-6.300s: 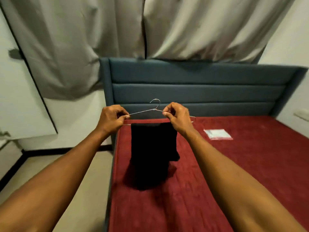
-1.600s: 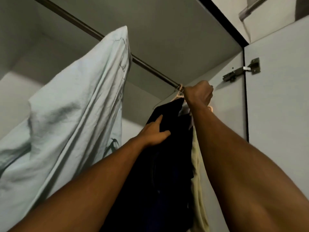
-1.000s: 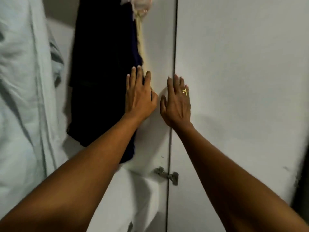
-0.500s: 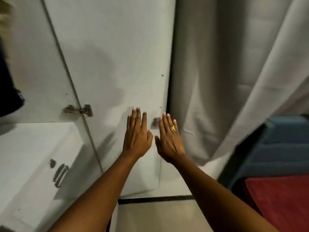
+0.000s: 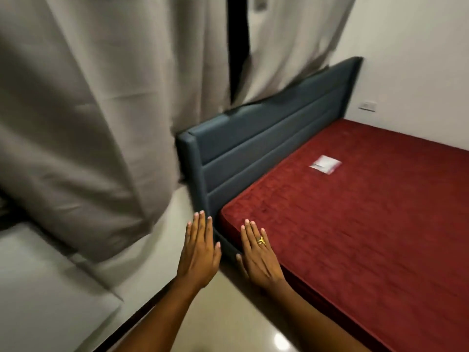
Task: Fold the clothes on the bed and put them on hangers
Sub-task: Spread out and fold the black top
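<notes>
Both my hands are held out flat in front of me, palms down, fingers straight and together, holding nothing. My left hand (image 5: 200, 252) hovers over the floor beside the bed's near corner. My right hand (image 5: 258, 255), with a gold ring, is over the edge of the red mattress (image 5: 355, 224). No clothes or hangers show on the bed; only a small clear plastic packet (image 5: 325, 165) lies on it near the headboard.
A dark blue padded headboard (image 5: 266, 143) stands at the bed's far end. Grey curtains (image 5: 101, 110) hang to the left, above a white wardrobe panel (image 5: 38, 288). Shiny beige floor (image 5: 228, 321) runs between bed and wardrobe. A wall socket (image 5: 366, 106) sits at the right.
The black garment went from the bed onto the wardrobe rail. My hands let go and flattened out, and my view swung right from the wardrobe door past the curtain to the bed.
</notes>
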`<state>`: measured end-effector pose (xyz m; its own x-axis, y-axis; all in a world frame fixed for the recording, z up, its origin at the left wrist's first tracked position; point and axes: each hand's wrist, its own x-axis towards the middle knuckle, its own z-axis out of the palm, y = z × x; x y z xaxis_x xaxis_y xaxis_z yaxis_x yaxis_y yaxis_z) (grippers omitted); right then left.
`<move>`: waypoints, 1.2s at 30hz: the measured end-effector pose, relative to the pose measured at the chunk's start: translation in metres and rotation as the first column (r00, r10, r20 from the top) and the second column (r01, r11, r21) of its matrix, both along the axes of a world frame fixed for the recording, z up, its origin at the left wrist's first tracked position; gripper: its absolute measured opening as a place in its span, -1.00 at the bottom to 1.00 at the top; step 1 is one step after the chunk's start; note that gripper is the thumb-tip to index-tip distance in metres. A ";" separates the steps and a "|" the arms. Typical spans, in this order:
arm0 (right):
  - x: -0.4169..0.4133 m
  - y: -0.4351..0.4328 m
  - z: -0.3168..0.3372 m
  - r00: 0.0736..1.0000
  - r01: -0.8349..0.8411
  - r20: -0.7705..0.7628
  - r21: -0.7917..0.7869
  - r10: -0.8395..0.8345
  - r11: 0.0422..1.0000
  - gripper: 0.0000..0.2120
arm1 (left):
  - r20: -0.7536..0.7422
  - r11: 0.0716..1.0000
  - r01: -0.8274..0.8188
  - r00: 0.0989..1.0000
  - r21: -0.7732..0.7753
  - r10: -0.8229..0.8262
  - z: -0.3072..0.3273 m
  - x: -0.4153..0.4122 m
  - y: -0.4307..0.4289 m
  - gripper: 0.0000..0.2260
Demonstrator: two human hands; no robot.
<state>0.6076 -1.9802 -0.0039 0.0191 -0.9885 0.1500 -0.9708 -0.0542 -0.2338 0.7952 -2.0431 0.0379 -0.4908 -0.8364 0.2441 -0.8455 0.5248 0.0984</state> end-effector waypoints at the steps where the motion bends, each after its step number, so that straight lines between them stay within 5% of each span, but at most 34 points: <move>1: -0.040 0.018 -0.010 0.998 0.068 -0.003 -0.007 -0.068 0.998 -0.31 | 0.012 0.997 0.069 0.998 0.026 -0.069 -0.008 -0.040 0.008 -0.35; 9: -0.271 0.159 -0.032 0.861 0.502 0.069 0.044 -0.504 0.864 -0.34 | 0.055 0.830 0.548 0.830 0.102 -0.555 -0.053 -0.313 0.085 -0.36; 16: -0.393 0.310 -0.029 0.585 0.805 0.004 0.119 -0.811 0.581 -0.34 | 0.048 0.560 0.815 0.560 0.150 -0.827 -0.055 -0.505 0.196 -0.37; 23: -0.461 0.416 -0.027 0.320 0.934 -0.051 0.187 -0.946 0.305 -0.33 | 0.061 0.318 0.919 0.313 0.231 -0.948 -0.064 -0.628 0.278 -0.37; 32: -0.550 0.505 -0.012 0.042 0.989 -0.062 0.143 -0.997 0.033 -0.33 | 0.018 0.147 0.938 0.149 0.314 -0.989 -0.070 -0.764 0.360 -0.38; 36: -0.602 0.551 -0.016 0.059 0.985 -0.083 0.166 -0.995 0.045 -0.37 | 0.031 0.092 0.934 0.087 0.345 -0.996 -0.067 -0.828 0.408 -0.37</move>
